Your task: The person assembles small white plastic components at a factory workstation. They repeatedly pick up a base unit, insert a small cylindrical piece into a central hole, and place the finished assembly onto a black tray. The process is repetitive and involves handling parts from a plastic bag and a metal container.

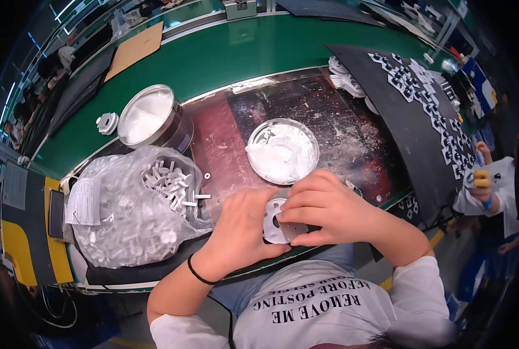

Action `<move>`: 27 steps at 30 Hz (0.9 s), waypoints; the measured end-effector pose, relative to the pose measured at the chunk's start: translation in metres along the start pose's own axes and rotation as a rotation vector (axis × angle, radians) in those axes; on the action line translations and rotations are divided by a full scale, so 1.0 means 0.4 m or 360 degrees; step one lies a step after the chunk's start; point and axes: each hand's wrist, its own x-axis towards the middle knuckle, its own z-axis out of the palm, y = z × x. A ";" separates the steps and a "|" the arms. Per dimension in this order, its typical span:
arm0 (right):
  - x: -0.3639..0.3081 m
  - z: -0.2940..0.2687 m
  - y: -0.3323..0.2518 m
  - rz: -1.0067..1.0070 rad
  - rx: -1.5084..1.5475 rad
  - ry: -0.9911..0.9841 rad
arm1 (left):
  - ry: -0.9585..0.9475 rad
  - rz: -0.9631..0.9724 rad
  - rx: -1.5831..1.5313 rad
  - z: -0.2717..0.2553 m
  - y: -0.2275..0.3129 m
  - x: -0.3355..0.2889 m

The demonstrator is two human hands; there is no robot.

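Observation:
At the near edge of the bench my left hand [242, 224] curls around a pale round plate [274, 232] with a dark centre hole and small holes around it. Its thumb lies along the plate's near rim. From the other side my right hand [323, 209] pinches a thin flat grey piece [295, 231] that overlaps the plate's right part. My right fingers cover much of it, so its full shape is hidden. Just beyond my hands stands a shallow round dish [312, 136] smeared with thick white paste [285, 158].
A large tin [181, 135] of white paste stands far left. Nearer lies a clear plastic bag [120, 215] of white plastic parts, with a few loose beside it. On the right, a dark board [399, 125] carries rows of small white-and-black parts. A co-worker's hand [482, 183] is beyond it.

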 end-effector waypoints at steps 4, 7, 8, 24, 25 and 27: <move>0.034 0.006 -0.002 -0.0088 -0.0108 -0.0118 | 0.0051 -0.0039 -0.0038 0.026 -0.011 -0.008; 0.045 0.013 -0.002 -0.0094 -0.0208 -0.0210 | 0.0059 -0.0052 -0.0039 0.026 -0.009 -0.009; 0.046 0.013 -0.003 -0.0084 -0.0231 -0.0238 | 0.0061 -0.0056 -0.0040 0.027 -0.009 -0.010; -0.011 0.055 -0.005 0.0135 -0.0181 0.0083 | 0.0001 -0.0120 -0.0023 0.032 -0.006 -0.015; -0.013 0.056 -0.003 0.0132 -0.0171 0.0077 | 0.0006 -0.0114 -0.0031 0.033 -0.007 -0.015; -0.015 0.058 -0.002 0.0131 -0.0145 0.0068 | 0.0011 -0.0104 -0.0048 0.035 -0.009 -0.015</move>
